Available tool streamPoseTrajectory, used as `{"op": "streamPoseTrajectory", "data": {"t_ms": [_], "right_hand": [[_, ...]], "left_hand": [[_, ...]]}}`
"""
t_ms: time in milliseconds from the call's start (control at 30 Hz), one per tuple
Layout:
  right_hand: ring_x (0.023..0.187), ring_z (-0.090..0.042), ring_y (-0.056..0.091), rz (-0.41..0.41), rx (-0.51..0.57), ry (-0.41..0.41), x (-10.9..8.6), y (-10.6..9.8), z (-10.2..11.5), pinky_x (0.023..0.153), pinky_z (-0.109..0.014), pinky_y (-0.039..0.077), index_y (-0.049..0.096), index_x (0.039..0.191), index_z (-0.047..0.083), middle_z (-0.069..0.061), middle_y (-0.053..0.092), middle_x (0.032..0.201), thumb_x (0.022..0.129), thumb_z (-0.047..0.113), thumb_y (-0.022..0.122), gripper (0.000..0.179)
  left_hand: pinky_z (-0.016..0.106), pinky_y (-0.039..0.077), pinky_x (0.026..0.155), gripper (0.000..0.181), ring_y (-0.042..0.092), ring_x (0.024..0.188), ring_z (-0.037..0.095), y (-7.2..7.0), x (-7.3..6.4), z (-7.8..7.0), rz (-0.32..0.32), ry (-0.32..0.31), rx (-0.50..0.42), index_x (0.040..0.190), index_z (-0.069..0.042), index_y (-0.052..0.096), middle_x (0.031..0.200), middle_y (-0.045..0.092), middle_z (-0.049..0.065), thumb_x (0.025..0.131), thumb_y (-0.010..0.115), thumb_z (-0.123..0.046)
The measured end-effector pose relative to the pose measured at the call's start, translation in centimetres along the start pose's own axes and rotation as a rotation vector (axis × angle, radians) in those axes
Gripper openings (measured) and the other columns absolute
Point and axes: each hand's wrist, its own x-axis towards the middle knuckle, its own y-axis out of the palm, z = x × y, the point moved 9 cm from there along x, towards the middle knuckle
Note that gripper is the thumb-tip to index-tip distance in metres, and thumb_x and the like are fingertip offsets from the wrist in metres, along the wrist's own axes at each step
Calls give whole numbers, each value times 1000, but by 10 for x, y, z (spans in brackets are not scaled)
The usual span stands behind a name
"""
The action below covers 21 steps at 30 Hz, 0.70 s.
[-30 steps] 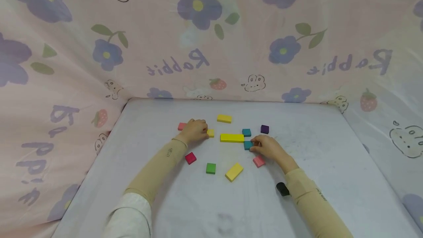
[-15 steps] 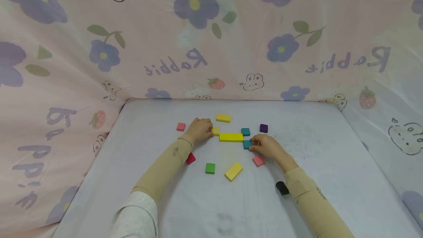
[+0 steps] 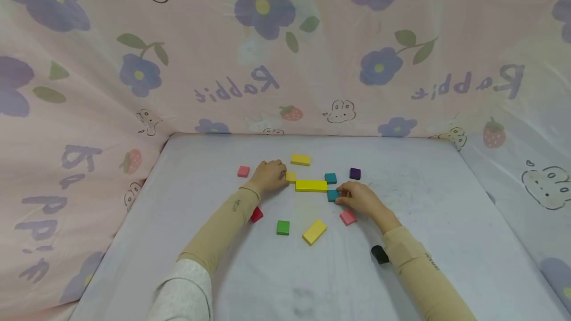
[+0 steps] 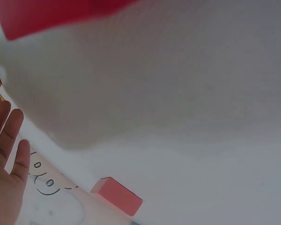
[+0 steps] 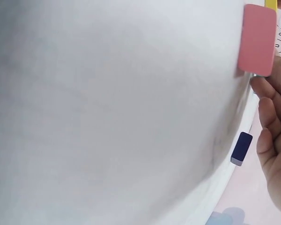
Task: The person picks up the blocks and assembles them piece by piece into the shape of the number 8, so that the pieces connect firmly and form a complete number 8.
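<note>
Left hand (image 3: 269,176): fingers bent, tips touching the left edge of 1 small yellow block (image 3: 291,178); thumb hidden, so whether it grasps cannot be told. Block lies just right of the fingertips, towards the middle of the table (image 3: 250,281).

Right hand (image 3: 360,197): thumb and index finger pinch 1 teal block (image 3: 332,195) at its right side.

Between hands: 1 long yellow bar (image 3: 311,186), roughly parallel to the table's far edge; small yellow block just beside its left end, teal block just beside its right end.

Towards far edge: 1 second teal block (image 3: 330,178), 1 purple block (image 3: 355,173), 1 flat yellow block (image 3: 301,160), 1 pink block (image 3: 243,171).

Towards near edge: 1 red block (image 3: 256,214), partly behind the left sleeve (image 3: 223,227); 1 green block (image 3: 283,228); 1 slanted yellow block (image 3: 314,232); 1 salmon block (image 3: 348,217); 1 black object (image 3: 379,254) beside the right sleeve (image 3: 419,271).
</note>
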Motion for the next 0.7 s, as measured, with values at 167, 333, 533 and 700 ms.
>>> {"op": "streamPoseTrajectory", "data": {"t_ms": [167,333,533,700], "right_hand": [[74,-14,51,7,4,12,0,1,-1,69,-27,45,64,113,5,-3,63,87,86,27,66,35],[74,-14,51,6,-9,5,-1,0,0,69,-27,45,64,113,5,-2,63,87,86,27,66,35],[74,-15,51,-6,-22,-2,0,-3,1,70,-29,46,64,113,5,-3,63,88,85,26,67,35],[75,-14,52,-2,-24,-5,-1,-1,1,71,-30,47,64,113,5,-3,64,89,86,26,66,35]], "left_hand": [[43,42,97,43,57,108,19,-4,-7,4,9,-31,-34,116,-13,63,112,63,3,85,63,-43],[43,43,92,41,58,104,21,-12,-23,8,-17,-27,-59,113,-12,65,111,63,4,86,62,-42],[41,46,87,41,60,97,22,-20,-53,14,-56,0,-53,107,-10,67,104,64,4,83,65,-44],[39,46,79,42,58,81,17,-21,-77,20,-57,-30,-52,94,-11,66,91,63,1,79,66,-50]]}}
